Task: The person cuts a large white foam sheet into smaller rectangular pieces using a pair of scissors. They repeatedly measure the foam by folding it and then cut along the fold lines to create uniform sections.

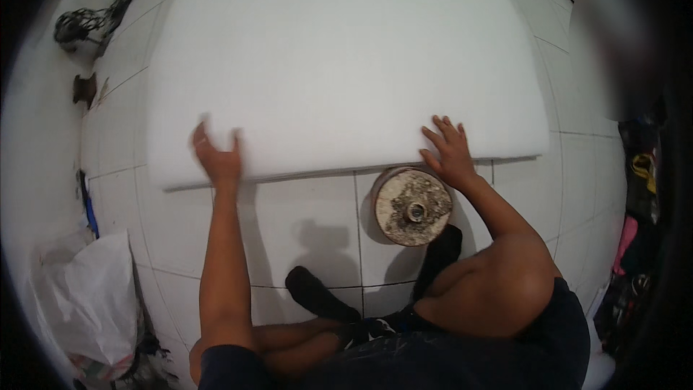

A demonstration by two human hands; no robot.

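Observation:
A wide white cloth, seemingly in flat layers, stretches away from me over the tiled floor. Its near edge runs just in front of my feet. Over the near left part of it is my left hand, fingers apart and slightly smeared by motion, with nothing in it. My right hand lies spread on the cloth near its right front corner. Below that hand, against the cloth's edge, stands a round, stained pot-like object with a small ring-shaped hub on top.
White floor tiles surround the cloth. A crumpled white plastic bag sits at the lower left. Dark tangled cords lie by the left wall. Clothes and a pink item line the right side. My dark-socked foot is near the pot-like object.

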